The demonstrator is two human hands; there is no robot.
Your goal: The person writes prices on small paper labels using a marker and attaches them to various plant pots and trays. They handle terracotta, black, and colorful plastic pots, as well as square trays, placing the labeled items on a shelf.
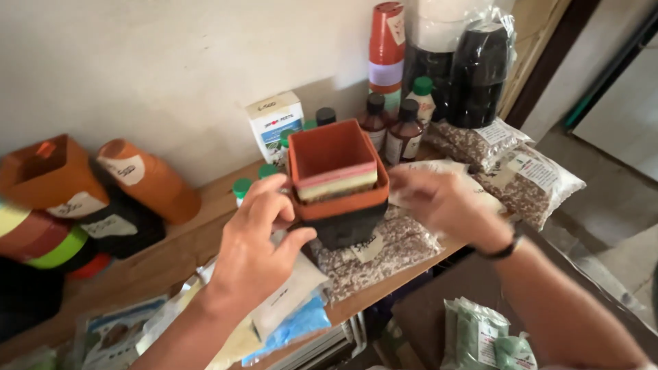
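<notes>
Gripping stack of square pots (336, 181) from left side: left hand (257, 240), fingers curled round rim, thumb below. Stack sits between both hands, above seed bags (384, 250) on wooden shelf (171, 253). Right hand (445, 202) blurred beside stack, fingers spread, contact unclear.

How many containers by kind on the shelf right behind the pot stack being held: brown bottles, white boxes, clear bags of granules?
Brown bottles: 2, behind the nested square pots held by the left hand and right hand
White box: 1
Clear bags of granules: 3
Total: 6
</notes>
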